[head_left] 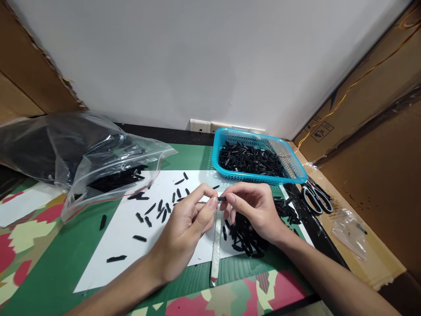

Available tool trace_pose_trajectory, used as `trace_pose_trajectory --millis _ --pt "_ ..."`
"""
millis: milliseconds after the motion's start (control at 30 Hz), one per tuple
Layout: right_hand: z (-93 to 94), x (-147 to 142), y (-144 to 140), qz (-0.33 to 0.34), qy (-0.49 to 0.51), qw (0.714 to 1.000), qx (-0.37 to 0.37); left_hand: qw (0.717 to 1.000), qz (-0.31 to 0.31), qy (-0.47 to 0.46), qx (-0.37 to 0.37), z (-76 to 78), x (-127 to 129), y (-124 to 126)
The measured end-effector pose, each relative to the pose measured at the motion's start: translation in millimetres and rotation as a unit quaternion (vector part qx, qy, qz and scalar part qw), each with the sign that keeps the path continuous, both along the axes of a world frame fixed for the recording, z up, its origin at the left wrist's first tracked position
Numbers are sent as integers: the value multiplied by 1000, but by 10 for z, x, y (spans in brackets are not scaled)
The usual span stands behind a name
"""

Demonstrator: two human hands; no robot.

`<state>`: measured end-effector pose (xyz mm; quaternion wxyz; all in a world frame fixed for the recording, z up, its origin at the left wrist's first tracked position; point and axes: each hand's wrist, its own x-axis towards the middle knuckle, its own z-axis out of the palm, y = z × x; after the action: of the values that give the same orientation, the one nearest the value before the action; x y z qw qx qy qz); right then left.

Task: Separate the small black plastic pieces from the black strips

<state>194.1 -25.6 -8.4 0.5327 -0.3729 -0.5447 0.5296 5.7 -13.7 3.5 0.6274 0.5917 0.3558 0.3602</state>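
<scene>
above the middle of the white paper (101, 259), right between two sets of fingertips, there it was: a small black piece (222, 199), held crosswise, its long axis running from left to right and very nearly level! the left hand (189, 224) came at it from one end, thumb and forefinger pressed together at the tips with the piece's left end at the pinch, the other fingers curled in behind. the right hand (255, 213) had the opposite end, thumb and forefinger closed tight with no gap beyond the piece itself. so neither hand was nearer; the two pinches faced each other along that one short line, just a sliver of black showing between them. how deep each end sat in its grip, you could not tell.

and underneath, look at the angle! a pale stick (215, 252) pointed toward the person, almost square to the piece, its near end out past the paper's edge on the green surface (184, 285). over on the left, loose black pieces (140, 238) lay scattered across the paper, well spread; below the right hand, partly hidden by it, sat a dense black heap (245, 239). beyond them both, the blue basket (263, 177) stood filled with more.
</scene>
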Motion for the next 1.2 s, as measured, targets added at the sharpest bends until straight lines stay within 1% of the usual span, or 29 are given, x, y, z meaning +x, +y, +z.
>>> trace_pose_trajectory --millis 100,233,400,533,700,800,867,1000,1067,1133,1200 --pt "0 -21 -3 -5 5 1000 -9 1000 -17 1 -1 -13 -5 6" --pt "-14 -34 -6 -21 14 1000 -16 1000 2 15 18 -11 16 -22" --pt "-27 -37 -19 -28 25 999 -22 1000 -3 19 19 7 31 -52" --pt "-25 -39 -16 -15 39 999 -33 1000 -8 15 8 9 22 -45" --pt "-12 -29 7 19 68 996 -51 1000 -15 2 9 0 16 -21" --pt "-6 -24 15 31 80 995 -56 999 -38 -3 8 -13 6 2" --pt "-3 -23 14 36 86 994 -56 999 -49 -5 7 -24 -4 19" --pt "1 -25 14 39 91 994 -54 999 -51 -10 0 -42 -21 43" --pt "3 -23 17 37 86 994 -54 998 -64 -10 -2 -44 -21 40" --pt "5 -18 21 32 76 995 -59 999 -53 -5 0 -38 -12 22" --pt "6 -10 23 28 65 995 -68 1000 -28 2 10 -23 5 -7"
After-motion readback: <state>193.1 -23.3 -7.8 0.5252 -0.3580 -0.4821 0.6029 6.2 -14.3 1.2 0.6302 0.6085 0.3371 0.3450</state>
